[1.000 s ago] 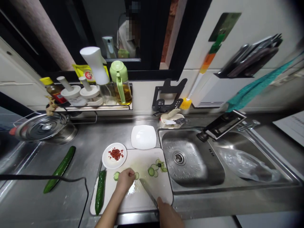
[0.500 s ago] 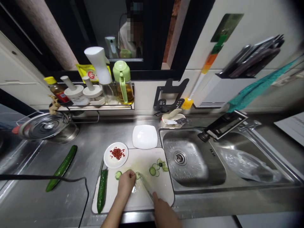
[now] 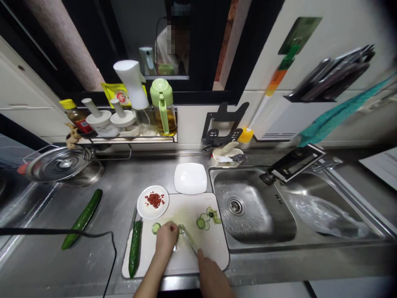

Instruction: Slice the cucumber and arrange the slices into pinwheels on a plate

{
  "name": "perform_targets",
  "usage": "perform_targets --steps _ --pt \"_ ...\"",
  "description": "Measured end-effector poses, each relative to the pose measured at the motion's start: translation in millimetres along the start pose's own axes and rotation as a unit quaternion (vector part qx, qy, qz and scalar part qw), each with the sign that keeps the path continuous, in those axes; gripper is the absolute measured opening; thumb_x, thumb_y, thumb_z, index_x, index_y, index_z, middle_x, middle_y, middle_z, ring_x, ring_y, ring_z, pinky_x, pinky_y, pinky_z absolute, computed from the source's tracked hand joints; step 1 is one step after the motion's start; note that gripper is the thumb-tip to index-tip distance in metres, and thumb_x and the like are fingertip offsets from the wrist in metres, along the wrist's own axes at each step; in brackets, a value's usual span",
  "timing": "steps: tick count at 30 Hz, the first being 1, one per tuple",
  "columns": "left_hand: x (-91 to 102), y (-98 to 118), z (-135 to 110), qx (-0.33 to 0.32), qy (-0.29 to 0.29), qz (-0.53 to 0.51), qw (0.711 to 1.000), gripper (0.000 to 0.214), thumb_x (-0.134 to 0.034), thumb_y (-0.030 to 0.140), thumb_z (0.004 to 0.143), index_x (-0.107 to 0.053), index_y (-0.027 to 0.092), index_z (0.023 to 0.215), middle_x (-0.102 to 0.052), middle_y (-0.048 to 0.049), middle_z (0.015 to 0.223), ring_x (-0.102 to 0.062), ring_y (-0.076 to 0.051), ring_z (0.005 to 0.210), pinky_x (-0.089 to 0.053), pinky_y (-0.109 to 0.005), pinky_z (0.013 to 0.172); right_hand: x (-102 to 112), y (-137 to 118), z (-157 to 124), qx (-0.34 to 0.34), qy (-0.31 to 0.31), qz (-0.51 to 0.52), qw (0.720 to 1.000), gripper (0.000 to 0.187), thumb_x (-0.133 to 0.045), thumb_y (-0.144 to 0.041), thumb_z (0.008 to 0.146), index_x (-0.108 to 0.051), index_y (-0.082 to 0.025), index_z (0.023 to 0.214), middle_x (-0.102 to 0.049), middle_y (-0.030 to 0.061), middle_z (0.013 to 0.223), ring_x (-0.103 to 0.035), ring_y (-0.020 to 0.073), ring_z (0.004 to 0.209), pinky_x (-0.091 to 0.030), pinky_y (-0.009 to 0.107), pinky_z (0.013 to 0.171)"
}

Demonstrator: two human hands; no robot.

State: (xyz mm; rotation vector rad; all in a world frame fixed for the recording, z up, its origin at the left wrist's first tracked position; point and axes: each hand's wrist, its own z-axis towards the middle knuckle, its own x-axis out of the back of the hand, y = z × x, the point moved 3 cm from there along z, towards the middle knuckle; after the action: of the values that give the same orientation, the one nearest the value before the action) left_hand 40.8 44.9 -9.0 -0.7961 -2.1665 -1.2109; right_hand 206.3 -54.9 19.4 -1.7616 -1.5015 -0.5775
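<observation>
My left hand is closed with curled fingers on a short cucumber piece, mostly hidden beneath it. A pale green cut end shows left of the hand, and a thin cucumber slice at its right. My right hand grips a knife by its handle; the blade slants up and left, its tip beside that slice. All this is on a white cutting board. Several cut cucumber slices lie at the board's right. A whole-looking dark green cucumber rests along its left edge.
A white plate with red bits overlaps the board's upper left corner. Behind the board stands a white square dish. Another cucumber and a black cable are at left; a steel sink is at right.
The view has shifted slightly. My right hand and the knife have moved a little left, closer to my left hand. The left hand stays on the cucumber piece.
</observation>
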Motion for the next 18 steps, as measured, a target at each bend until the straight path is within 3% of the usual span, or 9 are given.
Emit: perform_targets --steps 18 --pt "-0.8 -0.9 0.0 -0.008 0.004 -0.001 1.000 0.019 -0.051 0.017 0.075 -0.062 0.017 0.061 -0.066 -0.0014 0.062 -0.057 -0.012 0.060 -0.034 -0.021 0.059 -6.7 -1.7 5.3 0.029 -0.012 0.026 0.999 0.070 -0.042 -0.003 0.069 -0.038 -0.012 0.138 -0.064 0.0176 0.108 -0.060 0.0281 0.101 -0.043 0.033 0.086"
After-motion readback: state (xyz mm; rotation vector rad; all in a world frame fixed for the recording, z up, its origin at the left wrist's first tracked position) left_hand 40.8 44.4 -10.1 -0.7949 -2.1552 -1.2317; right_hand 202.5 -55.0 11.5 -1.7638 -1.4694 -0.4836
